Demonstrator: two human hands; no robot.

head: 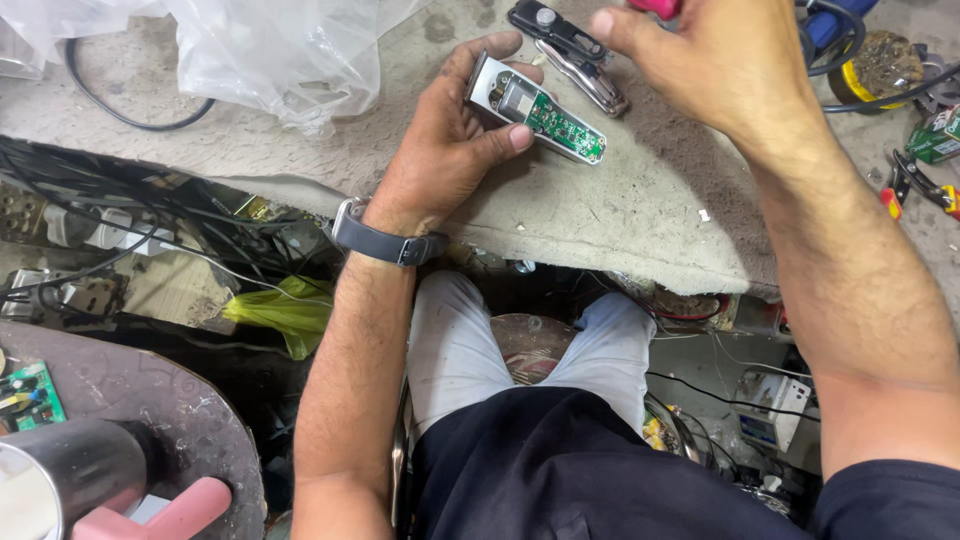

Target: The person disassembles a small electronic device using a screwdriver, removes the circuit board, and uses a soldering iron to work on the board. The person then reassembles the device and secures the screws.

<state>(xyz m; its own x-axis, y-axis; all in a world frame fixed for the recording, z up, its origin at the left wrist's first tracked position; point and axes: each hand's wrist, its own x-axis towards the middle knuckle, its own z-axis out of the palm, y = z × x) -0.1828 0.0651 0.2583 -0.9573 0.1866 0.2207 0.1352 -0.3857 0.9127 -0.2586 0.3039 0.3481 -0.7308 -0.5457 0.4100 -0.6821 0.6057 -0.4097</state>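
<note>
My left hand point(447, 150) grips a small opened device point(533, 108) against the grey worktop point(620, 210). The device has a silver casing and a bare green circuit board showing. A grey watch sits on that wrist. My right hand point(715, 62) is raised at the top of the view, closed around a pink-red tool handle point(655, 7) that is mostly cut off by the frame edge. Just beyond the device lie a black cover piece point(555, 30) and a silver shell part point(590, 82).
A clear plastic bag point(270, 50) and a black cable lie at the top left. Pliers with red handles point(925, 190), a yellow-rimmed round tin point(880, 65) and a green box are at the right. Tangled wires and sockets hang below the bench edge. A metal cylinder sits at bottom left.
</note>
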